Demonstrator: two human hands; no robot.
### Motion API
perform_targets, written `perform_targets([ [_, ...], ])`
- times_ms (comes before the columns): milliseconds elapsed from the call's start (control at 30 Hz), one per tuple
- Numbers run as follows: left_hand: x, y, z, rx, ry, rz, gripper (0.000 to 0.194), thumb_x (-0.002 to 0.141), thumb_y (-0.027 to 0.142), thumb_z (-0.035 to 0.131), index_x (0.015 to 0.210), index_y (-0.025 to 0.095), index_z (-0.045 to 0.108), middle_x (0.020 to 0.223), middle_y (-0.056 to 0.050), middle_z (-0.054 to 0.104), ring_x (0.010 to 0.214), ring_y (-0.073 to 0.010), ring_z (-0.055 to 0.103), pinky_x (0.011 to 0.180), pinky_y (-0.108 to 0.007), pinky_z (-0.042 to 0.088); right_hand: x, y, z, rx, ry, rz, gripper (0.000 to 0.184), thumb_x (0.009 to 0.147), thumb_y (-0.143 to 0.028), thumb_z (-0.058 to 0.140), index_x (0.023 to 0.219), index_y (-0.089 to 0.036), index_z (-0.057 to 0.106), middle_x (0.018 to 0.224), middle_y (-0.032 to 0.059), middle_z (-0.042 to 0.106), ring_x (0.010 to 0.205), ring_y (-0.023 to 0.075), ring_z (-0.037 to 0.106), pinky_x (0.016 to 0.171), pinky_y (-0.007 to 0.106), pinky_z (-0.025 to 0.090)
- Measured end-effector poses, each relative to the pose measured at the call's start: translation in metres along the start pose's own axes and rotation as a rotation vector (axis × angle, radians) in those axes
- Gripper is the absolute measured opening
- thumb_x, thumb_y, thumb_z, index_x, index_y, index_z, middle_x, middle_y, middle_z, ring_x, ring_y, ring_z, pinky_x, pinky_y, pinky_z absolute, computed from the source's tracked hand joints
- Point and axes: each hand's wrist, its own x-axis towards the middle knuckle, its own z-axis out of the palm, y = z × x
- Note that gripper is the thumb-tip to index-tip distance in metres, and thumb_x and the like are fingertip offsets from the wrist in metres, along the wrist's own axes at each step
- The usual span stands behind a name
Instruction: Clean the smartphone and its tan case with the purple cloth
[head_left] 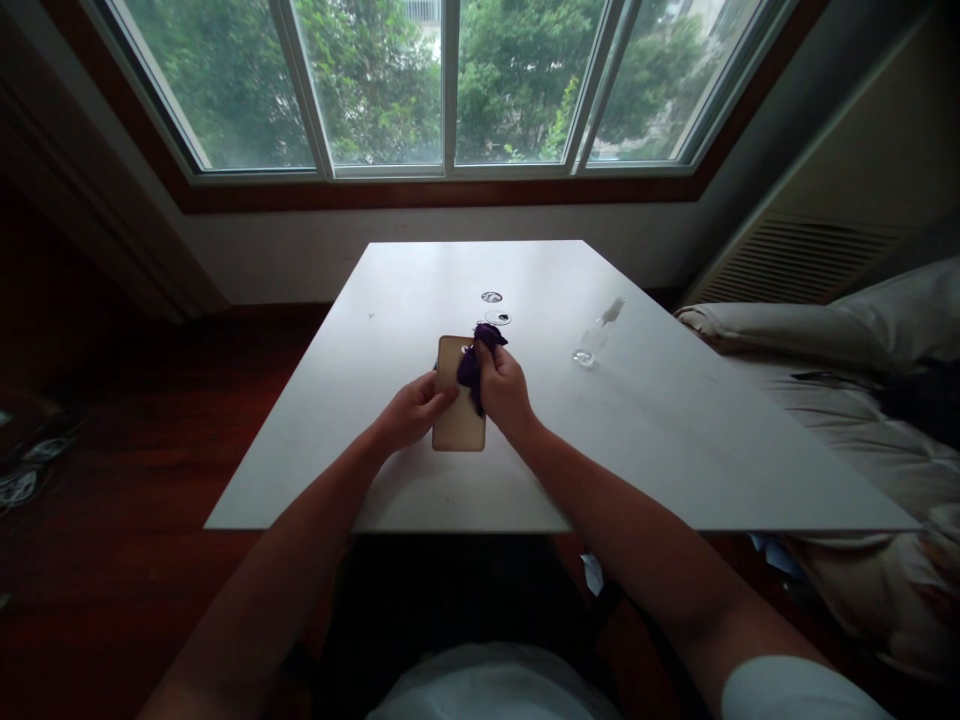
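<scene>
My left hand (415,408) grips the left side of a gold-coloured smartphone (459,431), its thumb lying across the phone's back. The phone is held upright above the table. Bunched in my right hand (504,385) is a dark purple cloth (470,371), pressed against the upper right part of the phone's back near its camera. Part of the phone's upper right side is hidden behind the cloth and fingers.
On the white table (322,440), a clear spray bottle (596,335) lies to the right. Two small round items, one a clear-edged disc (498,318) and one a patterned disc (491,297), are beyond my hands. A padded sofa (780,350) stands at the right, and a window is ahead.
</scene>
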Motion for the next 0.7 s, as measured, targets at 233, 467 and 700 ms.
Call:
perform_targets([
  [233,-0.006,0.008,-0.004,0.203,-0.143,-0.075,0.041,0.093,0.054,0.065,0.095,0.014,0.067,0.074,-0.003,0.065,0.061,-0.0124,0.056,0.056,-0.023,0.041,0.017,0.008,-0.011,0.250,0.230,0.096,0.047,0.090,-0.066,0.057,0.097,-0.020,0.064,0.080,0.0010,0.064,0.072,0.0171,0.058,0.064,0.028,0.048],
  [467,-0.003,0.007,-0.013,0.221,0.194,-0.015,0.039,0.095,0.052,0.060,0.076,0.018,0.057,0.062,0.002,0.057,0.051,-0.0100,0.045,0.049,-0.023,0.033,0.023,0.009,-0.007,0.493,0.140,0.112,0.041,0.081,-0.054,0.074,0.104,-0.021,0.066,0.098,0.0025,0.073,0.090,0.0195,0.068,0.079,0.032,0.057],
  [700,-0.001,0.003,-0.018,0.288,0.318,0.042,0.040,0.098,0.053,0.056,0.075,0.020,0.054,0.061,0.003,0.055,0.054,-0.0113,0.045,0.050,-0.023,0.033,0.009,0.000,-0.001,0.637,-0.151,0.268,0.049,0.068,-0.043,0.090,0.105,-0.020,0.069,0.102,0.0051,0.077,0.083,0.0209,0.072,0.072,0.036,0.063],
])
